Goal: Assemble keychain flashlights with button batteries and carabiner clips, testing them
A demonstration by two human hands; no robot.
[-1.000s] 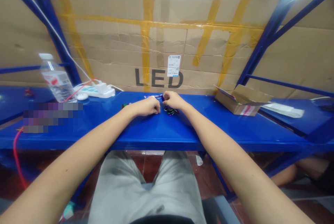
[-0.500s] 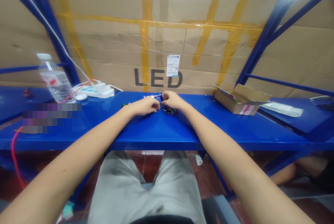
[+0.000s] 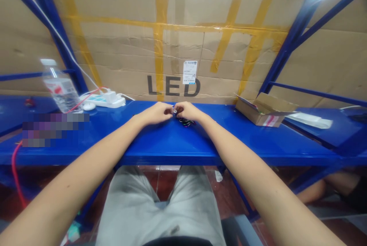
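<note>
Both of my hands meet over the middle of the blue table (image 3: 172, 143). My right hand (image 3: 186, 110) is closed, its thumb and fingers pinching a small part with a round whitish end (image 3: 175, 111); its kind is too small to tell. My left hand (image 3: 160, 113) is curled beside it, fingertips pressed together close to the same part. What those fingertips hold, if anything, is hidden. A dark, shiny coiled bundle of thin cable (image 3: 187, 123) lies on the table just under my right hand.
At the left stand a clear plastic bottle (image 3: 61, 89) and a white power strip (image 3: 110, 101) with a plug in it. An opened small cardboard box (image 3: 265, 110) is at the right, near a white packet (image 3: 311, 119). A large cardboard sheet (image 3: 129, 55) rises behind the table.
My left hand has moved slightly up and right, closing the gap to my right hand. The part in my right hand has turned, so its round whitish end now shows.
</note>
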